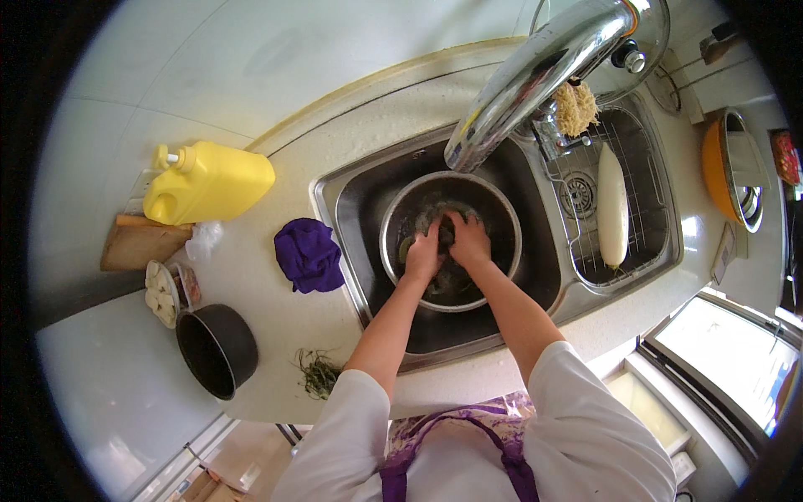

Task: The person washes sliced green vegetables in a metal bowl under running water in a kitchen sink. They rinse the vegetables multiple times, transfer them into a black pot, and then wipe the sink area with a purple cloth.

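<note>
A round metal basin [513,251] stands in the larger steel sink bowl [546,276] and holds water with dark, blurred pieces in it. Both hands reach down into the basin, close together. My left hand [424,254] is on the left side, its fingers partly in the water beside a greenish piece [406,249]. My right hand [469,241] faces it from the right, fingers bent downward. Something dark lies between the fingertips; what it is and whether either hand grips it cannot be made out. The thick chrome faucet [533,81] slants over the basin's far rim.
A white radish [612,207] lies on a wire rack in the smaller sink bowl. Left of the sink are a purple cloth [308,255], a yellow jug [213,182], a black pot [217,351] and plant scraps [319,374]. An orange bowl [715,164] stands far right.
</note>
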Motion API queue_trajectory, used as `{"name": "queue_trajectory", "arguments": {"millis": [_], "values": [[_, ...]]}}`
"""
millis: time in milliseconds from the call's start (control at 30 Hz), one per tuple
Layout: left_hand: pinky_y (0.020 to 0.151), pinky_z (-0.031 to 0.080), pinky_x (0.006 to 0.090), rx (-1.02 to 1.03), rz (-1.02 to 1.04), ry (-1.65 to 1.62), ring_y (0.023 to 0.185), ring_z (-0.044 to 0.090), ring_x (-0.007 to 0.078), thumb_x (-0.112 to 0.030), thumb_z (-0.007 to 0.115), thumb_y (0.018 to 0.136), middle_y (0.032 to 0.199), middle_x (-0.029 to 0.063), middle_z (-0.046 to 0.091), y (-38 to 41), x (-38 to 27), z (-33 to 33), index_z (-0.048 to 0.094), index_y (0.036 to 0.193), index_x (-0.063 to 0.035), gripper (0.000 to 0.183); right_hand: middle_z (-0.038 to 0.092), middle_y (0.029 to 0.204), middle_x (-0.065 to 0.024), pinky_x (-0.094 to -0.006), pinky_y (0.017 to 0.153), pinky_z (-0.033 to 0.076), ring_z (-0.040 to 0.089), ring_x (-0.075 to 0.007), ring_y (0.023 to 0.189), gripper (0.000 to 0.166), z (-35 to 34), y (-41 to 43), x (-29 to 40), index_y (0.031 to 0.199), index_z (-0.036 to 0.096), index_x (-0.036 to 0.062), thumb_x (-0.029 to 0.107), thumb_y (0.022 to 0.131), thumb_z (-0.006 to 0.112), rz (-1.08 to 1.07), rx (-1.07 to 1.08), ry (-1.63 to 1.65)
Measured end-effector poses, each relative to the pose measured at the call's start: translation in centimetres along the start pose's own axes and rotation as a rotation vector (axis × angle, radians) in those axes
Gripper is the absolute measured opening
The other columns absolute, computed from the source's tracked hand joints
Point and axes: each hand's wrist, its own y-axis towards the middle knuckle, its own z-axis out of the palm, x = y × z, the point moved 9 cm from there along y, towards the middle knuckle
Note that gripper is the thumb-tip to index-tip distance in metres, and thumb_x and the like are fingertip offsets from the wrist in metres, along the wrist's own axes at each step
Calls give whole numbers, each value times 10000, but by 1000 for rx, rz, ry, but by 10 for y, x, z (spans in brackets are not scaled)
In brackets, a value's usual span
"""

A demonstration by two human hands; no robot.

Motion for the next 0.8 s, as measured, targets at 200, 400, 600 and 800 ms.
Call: {"name": "queue_trajectory", "arguments": {"millis": [200, 400, 600, 800], "values": [[957, 351, 549, 98, -27, 99, 1192, 355, 506, -354, 766, 663, 1455, 278, 73, -26, -31, -27, 198, 1436, -216, 970, 168, 1453, -225, -475, 942, 421, 316, -465, 1242, 874, -38, -13, -34, 1386, 315, 226, 302, 649, 779, -36, -55, 48], [991, 250, 596, 95, -45, 489, 1272, 249, 460, -606, 755, 550, 1439, 252, 176, -34, -20, 19, 161, 1459, -240, 1146, 171, 1451, -216, -521, 913, 438, 268, -439, 1297, 983, 3, -52, 0, 1433, 227, 257, 421, 650, 799, -74, 50, -584], [745, 473, 470, -194, -59, 559, 1033, 492, 367, -183, 676, 769, 1209, 189, 463, 0, -12, 0, 443, 1281, -108, 567, 331, 1367, -197, -487, 855, 491, 374, -421, 1230, 807, -22, -21, -3, 1343, 330, 182, 268, 681, 784, -120, -67, -261], [808, 498, 434, 15, -26, 464, 1090, 444, 388, -144, 762, 671, 1215, 199, 409, -10, -68, -66, 443, 1279, -92, 689, 291, 1399, -160, -574, 899, 425, 333, -387, 1265, 872, -74, -46, 29, 1374, 294, 265, 258, 658, 791, -432, -309, -170]]}}
